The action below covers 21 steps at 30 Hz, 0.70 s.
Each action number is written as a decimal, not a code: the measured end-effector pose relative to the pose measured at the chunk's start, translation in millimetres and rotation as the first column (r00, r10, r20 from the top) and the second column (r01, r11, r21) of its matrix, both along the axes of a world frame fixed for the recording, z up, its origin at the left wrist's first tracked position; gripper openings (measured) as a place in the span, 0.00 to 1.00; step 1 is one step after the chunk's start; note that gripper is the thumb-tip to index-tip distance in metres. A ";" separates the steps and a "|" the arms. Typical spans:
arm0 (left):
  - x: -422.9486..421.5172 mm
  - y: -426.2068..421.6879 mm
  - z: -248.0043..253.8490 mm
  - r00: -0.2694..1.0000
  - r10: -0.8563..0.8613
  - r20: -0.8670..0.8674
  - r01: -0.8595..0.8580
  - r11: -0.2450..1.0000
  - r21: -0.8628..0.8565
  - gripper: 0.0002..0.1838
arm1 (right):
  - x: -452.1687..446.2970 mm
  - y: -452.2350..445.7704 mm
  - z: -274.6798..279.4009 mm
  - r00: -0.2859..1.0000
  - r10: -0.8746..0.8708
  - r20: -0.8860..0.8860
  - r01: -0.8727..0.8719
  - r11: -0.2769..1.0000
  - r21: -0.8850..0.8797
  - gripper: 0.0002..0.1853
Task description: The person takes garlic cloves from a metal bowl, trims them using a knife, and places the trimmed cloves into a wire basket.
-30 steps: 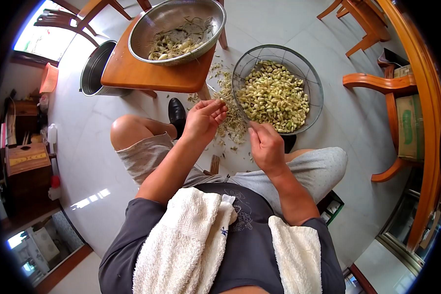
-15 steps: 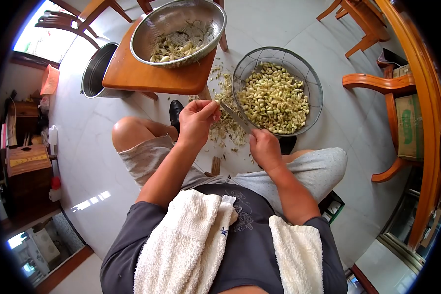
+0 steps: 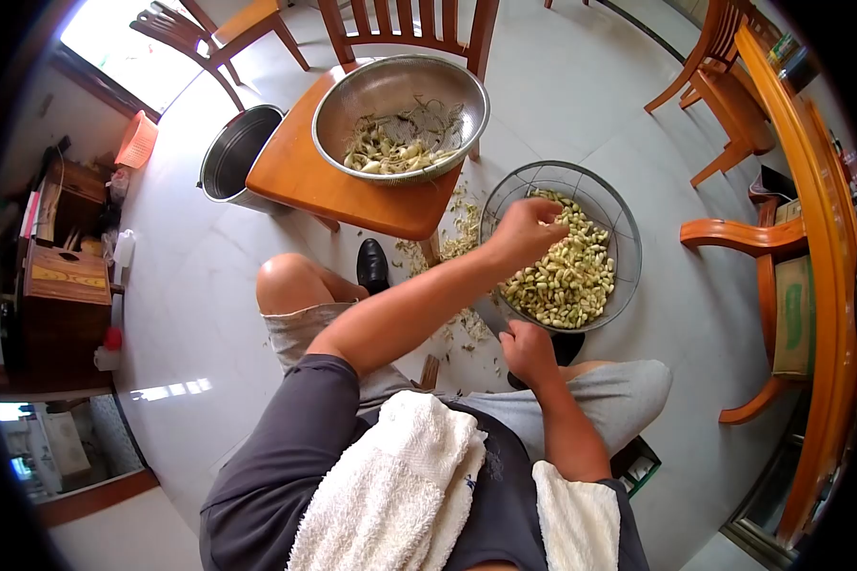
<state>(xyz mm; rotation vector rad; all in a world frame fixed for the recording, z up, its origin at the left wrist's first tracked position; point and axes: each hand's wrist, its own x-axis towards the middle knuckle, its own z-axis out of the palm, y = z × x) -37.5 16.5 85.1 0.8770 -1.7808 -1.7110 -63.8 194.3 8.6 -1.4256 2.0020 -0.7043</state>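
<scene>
My left hand (image 3: 528, 233) reaches across over the round wire basket (image 3: 635, 249), its fingers slightly apart with nothing visible between them. Beneath it in the basket lies a heap of pale green, peeled clove-like pieces (image 3: 581, 281). My right hand (image 3: 530, 354) is closed round the knife's handle just below the basket's near rim; the blade is hard to make out from this angle. A perforated metal bowl (image 3: 328, 119) on the wooden chair (image 3: 295, 171) holds unpeeled bulbs with stringy stalks (image 3: 390, 152). Peelings (image 3: 467, 328) are scattered on the floor between my feet.
A metal bucket (image 3: 233, 157) stands left of the chair. An orange basket (image 3: 138, 140) is farther left by a wooden cabinet (image 3: 67, 276). At the right are a wooden table edge (image 3: 833, 314), chairs and a cardboard box (image 3: 792, 305). A white towel (image 3: 390, 485) hangs over my chest.
My left hand has moved right, from in front of the knife to over the wire basket, and its fingers have parted. The view has shifted, so the chair, bowl and basket appear lower.
</scene>
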 end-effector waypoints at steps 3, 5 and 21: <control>23.5 -41.6 53.3 0.995 -0.007 0.103 0.023 0.987 -0.157 0.15 | -2.9 1.3 8.4 1.000 -0.025 0.001 0.025 0.999 0.046 0.09; 43.2 -85.5 73.9 0.974 0.118 0.191 -0.064 0.962 -0.266 0.10 | -2.5 2.9 12.7 0.999 -0.032 0.001 0.032 0.996 0.080 0.10; 68.9 -284.2 -10.4 0.413 0.414 0.811 -0.150 0.909 -0.388 0.15 | -2.0 -4.4 3.9 0.993 0.086 0.076 -0.097 0.984 0.152 0.09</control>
